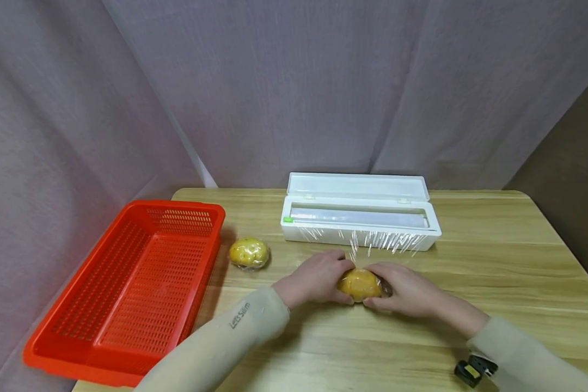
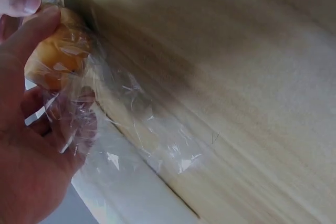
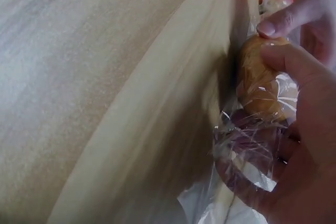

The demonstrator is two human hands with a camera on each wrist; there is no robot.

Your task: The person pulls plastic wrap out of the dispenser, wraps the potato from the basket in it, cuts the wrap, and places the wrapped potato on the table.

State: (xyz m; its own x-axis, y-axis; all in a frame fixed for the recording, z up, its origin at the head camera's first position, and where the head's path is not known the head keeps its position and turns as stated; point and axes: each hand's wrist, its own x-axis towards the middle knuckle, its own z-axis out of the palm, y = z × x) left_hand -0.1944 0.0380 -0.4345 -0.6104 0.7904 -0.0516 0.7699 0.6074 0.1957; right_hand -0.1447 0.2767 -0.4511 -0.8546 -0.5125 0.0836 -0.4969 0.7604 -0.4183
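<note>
A yellow-brown potato (image 1: 360, 285) lies low over the table between both hands, with clear cling film (image 2: 142, 114) around it. My left hand (image 1: 320, 277) holds its left end, thumb on the near side and fingers behind. From the other end my right hand (image 1: 408, 288) grips it the same way. Loose, crumpled film trails past the fingers in both wrist views. Behind the hands, film hangs down the front of a white cling film box (image 1: 361, 233), whose lid stands up and whose roll (image 1: 357, 216) shows inside.
Left of the hands, a second film-wrapped potato (image 1: 249, 253) sits on the wooden table (image 1: 495, 245). Beside it stands a red plastic basket (image 1: 208, 261) with slotted walls. A small black device (image 1: 469, 371) is at the right sleeve. Grey curtains (image 1: 294, 92) hang behind.
</note>
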